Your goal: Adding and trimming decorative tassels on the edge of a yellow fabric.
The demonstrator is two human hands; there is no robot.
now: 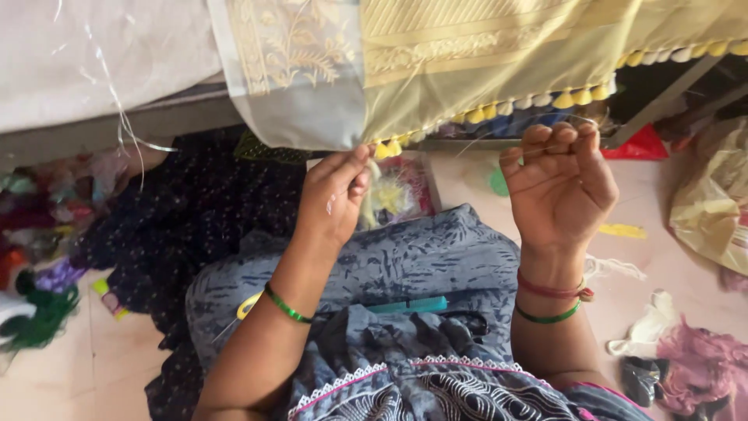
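My left hand [333, 196] pinches the lower edge of a sheer cream and gold embroidered cloth [436, 70] that hangs from above, right by its row of yellow and white tassels [499, 109]. My right hand [559, 181] is raised to the right of it, palm toward me, fingers curled around a thin thread [483, 140] that runs back to the tassel edge. Whether a needle is in those fingers is too small to tell. Green bangles sit on both wrists, with a red thread on the right one.
A teal-handled tool [409, 305] and black-handled scissors [467, 320] lie on my blue-grey lap. Dark dotted fabric [187, 226] is heaped at the left with coloured scraps [39, 234]. A plastic bag [713, 210] and pink fabric [705, 366] lie at the right.
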